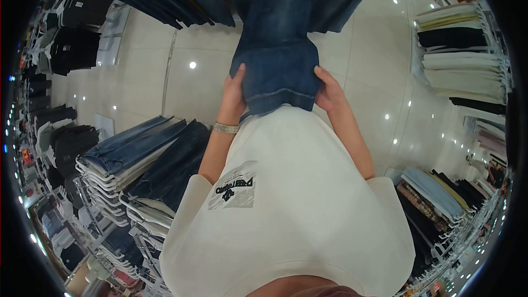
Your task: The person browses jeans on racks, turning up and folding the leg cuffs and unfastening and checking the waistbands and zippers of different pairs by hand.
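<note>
Dark blue jeans (280, 60) hang down from the top of the head view, and their lower end is held out near the front of the white shirt (308, 187). My left hand (235, 91), with a metal watch band (225, 128) at the wrist, grips the left edge of the denim, thumb on top. At the opposite edge, my right hand (329, 91) pinches the cloth with the thumb uppermost. The other fingers of both hands are partly hidden behind the fabric. A pale stitched line runs across the denim near its end.
More jeans (346, 0) hang beside the held pair. Racks of folded jeans (132, 148) on white hangers stand at lower left. Light and dark trousers (456, 60) hang at right, others (434, 192) at lower right. Dark garments (77, 44) hang at upper left above the tiled floor (203, 77).
</note>
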Action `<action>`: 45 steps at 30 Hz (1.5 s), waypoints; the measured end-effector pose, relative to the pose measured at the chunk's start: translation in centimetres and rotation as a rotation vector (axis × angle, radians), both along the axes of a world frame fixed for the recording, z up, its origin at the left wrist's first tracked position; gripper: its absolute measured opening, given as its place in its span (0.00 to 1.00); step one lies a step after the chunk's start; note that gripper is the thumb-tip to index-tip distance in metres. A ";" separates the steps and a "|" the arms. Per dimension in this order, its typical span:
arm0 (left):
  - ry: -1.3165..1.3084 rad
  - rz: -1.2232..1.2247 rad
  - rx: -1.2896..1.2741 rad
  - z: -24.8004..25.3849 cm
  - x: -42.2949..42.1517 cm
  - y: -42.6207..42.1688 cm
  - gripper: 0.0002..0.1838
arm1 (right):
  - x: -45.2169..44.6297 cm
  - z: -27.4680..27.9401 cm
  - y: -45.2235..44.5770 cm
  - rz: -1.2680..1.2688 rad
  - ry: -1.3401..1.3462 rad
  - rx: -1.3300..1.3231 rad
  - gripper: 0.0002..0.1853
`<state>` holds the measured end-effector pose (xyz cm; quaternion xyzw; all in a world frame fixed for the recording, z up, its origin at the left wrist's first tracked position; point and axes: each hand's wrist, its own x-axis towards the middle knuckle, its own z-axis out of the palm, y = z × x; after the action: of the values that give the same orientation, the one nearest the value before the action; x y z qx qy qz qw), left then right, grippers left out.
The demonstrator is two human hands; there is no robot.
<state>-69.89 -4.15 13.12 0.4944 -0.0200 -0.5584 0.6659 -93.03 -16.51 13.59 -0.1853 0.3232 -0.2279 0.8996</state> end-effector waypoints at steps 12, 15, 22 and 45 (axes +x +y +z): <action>0.116 0.017 -0.004 -1.5 0.8 -0.2 0.17 | 1.6 0.8 0.3 0.091 0.171 -0.058 0.34; 0.194 -0.042 0.003 -0.9 0.5 0.0 0.19 | 1.7 0.6 0.1 0.038 0.151 -0.055 0.31; 0.178 -0.089 0.040 -1.2 0.4 0.3 0.19 | 1.9 -0.8 -0.5 -0.036 0.194 -0.090 0.28; -0.497 -0.171 0.083 -3.8 0.2 -1.0 0.40 | 2.2 -0.9 -1.1 -0.119 0.339 0.017 0.25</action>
<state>-69.73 -5.17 9.29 0.6396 -0.2017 -0.4744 0.5702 -90.80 -17.60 12.65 -0.1940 0.4825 -0.2434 0.8188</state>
